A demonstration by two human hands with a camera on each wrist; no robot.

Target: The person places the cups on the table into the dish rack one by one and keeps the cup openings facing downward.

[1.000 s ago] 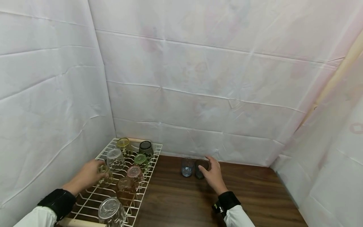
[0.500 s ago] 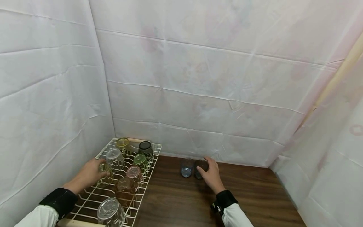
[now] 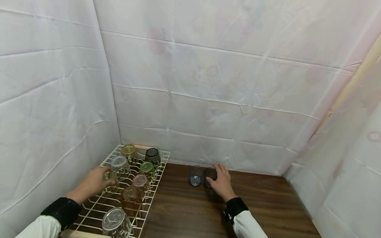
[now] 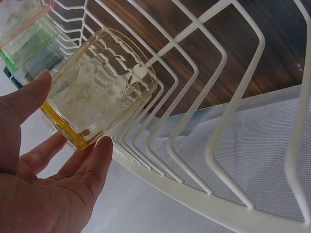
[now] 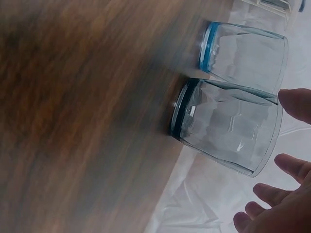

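Note:
On the left in the head view, my left hand (image 3: 93, 181) holds a pale yellow drinking glass (image 4: 99, 82) that stands upside down on the white wire rack (image 4: 223, 213). Its thumb and fingers lie around the amber base, the rim down among the wires. My right hand (image 3: 221, 183) is at a dark grey glass (image 5: 226, 124) standing upright on the wooden table (image 3: 184, 211). The right thumb is right at its rim, while the other fingers stay spread beside it. Close against the dark glass stands an upright blue-based glass (image 5: 245, 53).
The rack bears several more upturned glasses: yellow (image 3: 129, 150), black (image 3: 153, 153), clear (image 3: 120, 163), green (image 3: 147, 168), pink (image 3: 141, 181), amber-brown (image 3: 132, 200) and a clear one (image 3: 115, 219) near the front. White cloth walls (image 3: 190, 115) rise behind and at both sides.
My right hand has shifted slightly left and its fingers have come closer around the dark glass. The left hand and its glass look almost unmoved.

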